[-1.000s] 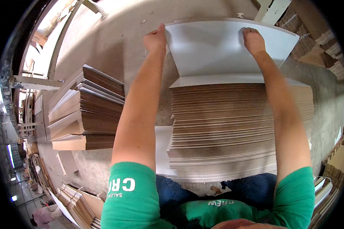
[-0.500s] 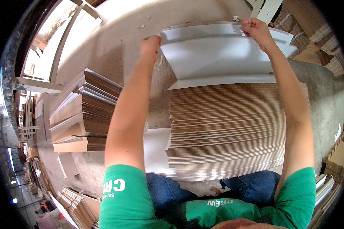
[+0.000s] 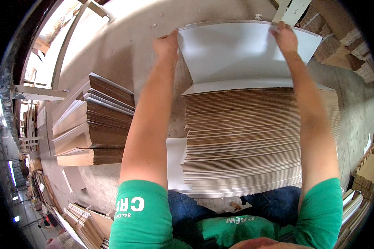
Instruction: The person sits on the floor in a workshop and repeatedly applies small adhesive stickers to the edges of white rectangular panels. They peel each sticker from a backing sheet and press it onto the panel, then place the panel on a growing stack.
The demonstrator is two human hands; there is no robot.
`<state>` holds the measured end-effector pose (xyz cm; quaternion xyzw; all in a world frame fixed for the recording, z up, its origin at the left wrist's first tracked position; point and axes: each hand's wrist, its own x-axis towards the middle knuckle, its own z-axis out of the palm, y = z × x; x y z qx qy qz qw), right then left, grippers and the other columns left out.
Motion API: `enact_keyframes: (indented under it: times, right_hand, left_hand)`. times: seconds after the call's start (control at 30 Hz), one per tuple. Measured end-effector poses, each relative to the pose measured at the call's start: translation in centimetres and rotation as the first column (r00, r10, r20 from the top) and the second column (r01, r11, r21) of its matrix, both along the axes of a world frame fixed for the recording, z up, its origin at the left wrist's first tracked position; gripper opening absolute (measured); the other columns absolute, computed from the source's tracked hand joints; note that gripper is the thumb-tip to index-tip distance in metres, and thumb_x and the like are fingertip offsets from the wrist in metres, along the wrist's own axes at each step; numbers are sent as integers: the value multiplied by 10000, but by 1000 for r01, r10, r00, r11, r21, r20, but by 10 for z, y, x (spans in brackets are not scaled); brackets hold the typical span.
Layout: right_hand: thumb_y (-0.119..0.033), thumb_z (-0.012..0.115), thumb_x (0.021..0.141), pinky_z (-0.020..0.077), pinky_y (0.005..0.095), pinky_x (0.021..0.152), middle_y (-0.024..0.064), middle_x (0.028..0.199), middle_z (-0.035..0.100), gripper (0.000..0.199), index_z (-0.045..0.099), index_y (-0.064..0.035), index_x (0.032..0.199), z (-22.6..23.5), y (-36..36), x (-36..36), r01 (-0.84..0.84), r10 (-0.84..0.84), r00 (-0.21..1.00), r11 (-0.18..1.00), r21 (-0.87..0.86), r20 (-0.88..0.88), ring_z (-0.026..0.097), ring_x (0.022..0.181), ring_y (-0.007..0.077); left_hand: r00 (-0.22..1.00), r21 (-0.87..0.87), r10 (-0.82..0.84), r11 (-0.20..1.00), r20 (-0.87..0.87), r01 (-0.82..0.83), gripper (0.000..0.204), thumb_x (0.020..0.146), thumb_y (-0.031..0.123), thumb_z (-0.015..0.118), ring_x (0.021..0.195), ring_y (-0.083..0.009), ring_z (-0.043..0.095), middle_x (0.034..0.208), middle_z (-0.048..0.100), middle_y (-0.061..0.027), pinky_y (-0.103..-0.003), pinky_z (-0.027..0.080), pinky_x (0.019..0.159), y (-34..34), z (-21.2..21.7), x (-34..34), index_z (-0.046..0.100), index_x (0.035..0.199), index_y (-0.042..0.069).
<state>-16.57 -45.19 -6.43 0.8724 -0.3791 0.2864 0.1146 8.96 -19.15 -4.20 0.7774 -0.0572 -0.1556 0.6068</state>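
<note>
A white-faced cardboard sheet (image 3: 232, 52) stands tilted up at the far end of a deep stack of cardboard sheets (image 3: 245, 137), whose brown and white edges face me. At the sheet's far left corner, my left hand (image 3: 167, 45) is closed on the edge. Farther right, my right hand (image 3: 286, 39) grips the same far edge, fingers over the top. Another white sheet (image 3: 237, 85) lies against the stack just below the raised one. My fingertips are partly hidden at both grips.
A second, fanned-out bundle of cardboard (image 3: 108, 124) stands on the floor to my left. A pale post (image 3: 293, 11) rises beyond my right hand, near brown stacked bundles (image 3: 340, 45) at the far right. More sheets (image 3: 85, 226) lean at the lower left.
The raised sheet's far part, creased before, now shows as one smooth white face. My right hand has shifted slightly to the right, and my left hand is a little farther away.
</note>
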Motion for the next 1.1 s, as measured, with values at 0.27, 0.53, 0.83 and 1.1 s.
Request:
enact_keyframes:
  times: [0.27,0.53,0.83,1.1]
  right_hand:
    - [-82,633,752,469,253,652,25,795,578,124,533,-65,825,42,-5,-9,-626,178,768,416,660,616,555,714,121]
    - [-45,540,736,464,444,697,182,894,557,191,444,-53,902,-21,28,35,-224,217,974,966,128,68,554,824,377]
    - [-204,682,723,459,294,653,79,742,588,235,529,-34,777,51,-17,-18,-354,1,864,712,607,503,566,694,178]
    - [-18,582,689,469,357,711,120,854,561,170,487,-47,827,-3,24,40,-315,278,942,926,208,189,568,779,278]
  left_hand:
    - [971,127,-193,969,-142,211,440,675,309,692,852,-235,565,934,602,-178,-343,435,731,12,6,15,615,905,-58]
    - [997,-24,-19,1000,75,21,403,662,309,741,735,-213,549,806,610,-115,-312,435,670,-3,-28,25,617,776,-57]
    - [983,55,-142,987,-113,149,303,600,162,689,806,-233,536,894,588,-152,-320,420,704,13,-2,29,604,788,-60]
    - [997,151,-79,985,1,78,539,649,376,736,968,-261,530,1038,573,-185,-355,410,824,-4,-9,23,603,929,-65]
